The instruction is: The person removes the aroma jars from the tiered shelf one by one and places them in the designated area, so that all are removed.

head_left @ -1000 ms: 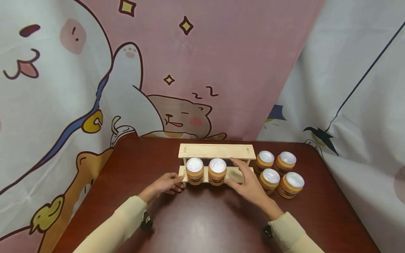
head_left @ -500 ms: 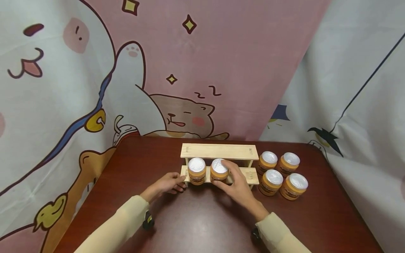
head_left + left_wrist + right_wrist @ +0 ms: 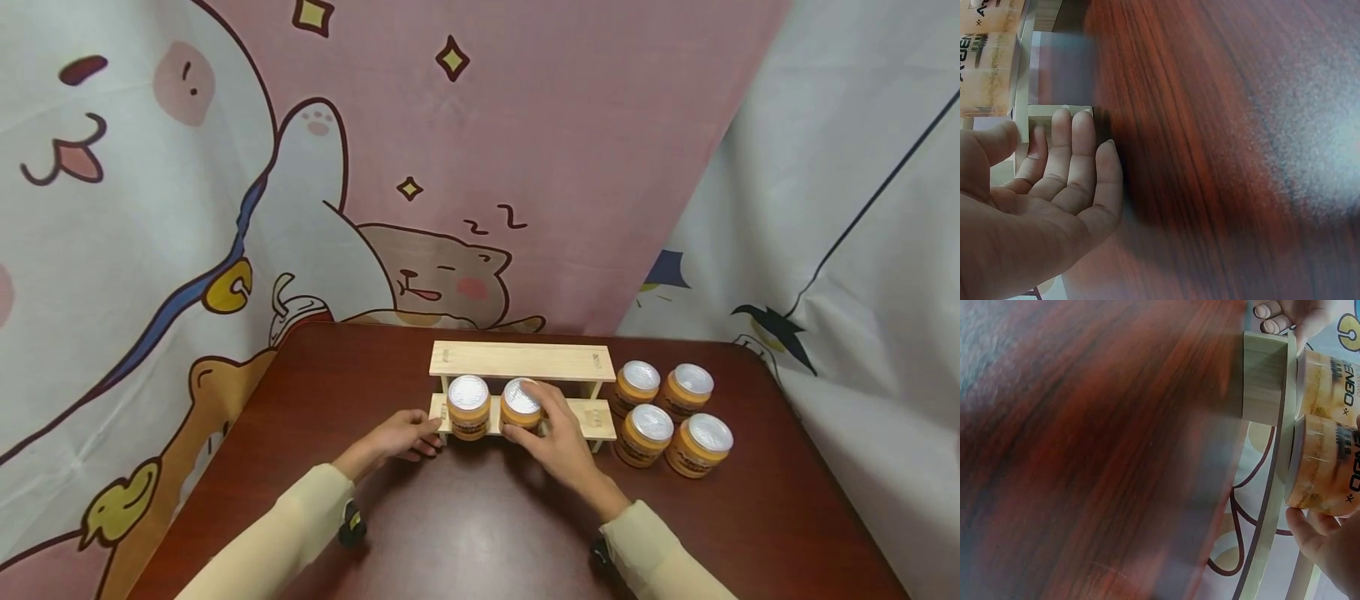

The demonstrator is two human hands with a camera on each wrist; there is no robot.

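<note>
A low two-step wooden shelf point(image 3: 596, 417) stands on the table, with two orange jars on its front step. My left hand point(image 3: 399, 435) holds the left end of that step; in the left wrist view the thumb lies on top of the board and the fingers point(image 3: 1082, 140) curl beneath. The left jar point(image 3: 468, 407) has a silver-white lid and stands upright. Right of it, my right hand point(image 3: 558, 442) grips the matching right jar point(image 3: 517, 402) from its right side. The right wrist view shows the thumb against that jar's lower side; the other fingers are partly hidden.
Several more orange jars point(image 3: 693, 446) stand grouped on the table just right of the shelf. The shelf's upper step point(image 3: 521, 360) rises behind the front one. A printed cloth point(image 3: 570, 167) hangs behind the dark red-brown table point(image 3: 480, 533).
My right hand has moved left from beside the right jar and taken hold of it. The left hand stays at the shelf's end. The head view has shifted slightly.
</note>
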